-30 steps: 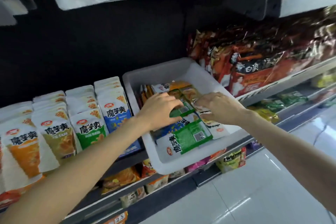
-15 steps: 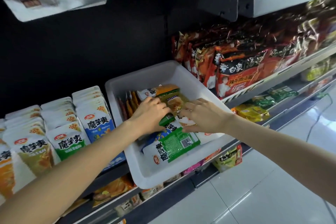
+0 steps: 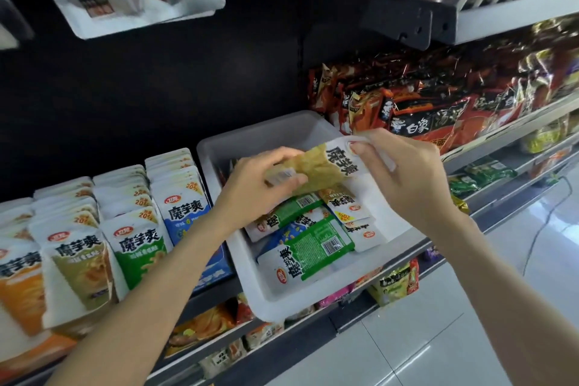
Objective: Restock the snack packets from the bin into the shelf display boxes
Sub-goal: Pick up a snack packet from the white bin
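Display boxes (image 3: 125,229) on the left already full-ish; left hand (image 3: 260,188) and right hand (image 3: 404,172), both down in the bin (image 3: 250,141) a second ago, now pinch one olive packet (image 3: 326,166) lifted above it, so shelving comes next.

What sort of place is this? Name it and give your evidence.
Most likely a convenience store or supermarket aisle. Rows of identical white snack pouches face out from a tiered metal shelf, red instant-noodle packs fill the next section, and a white plastic restocking bin sits on the shelf.
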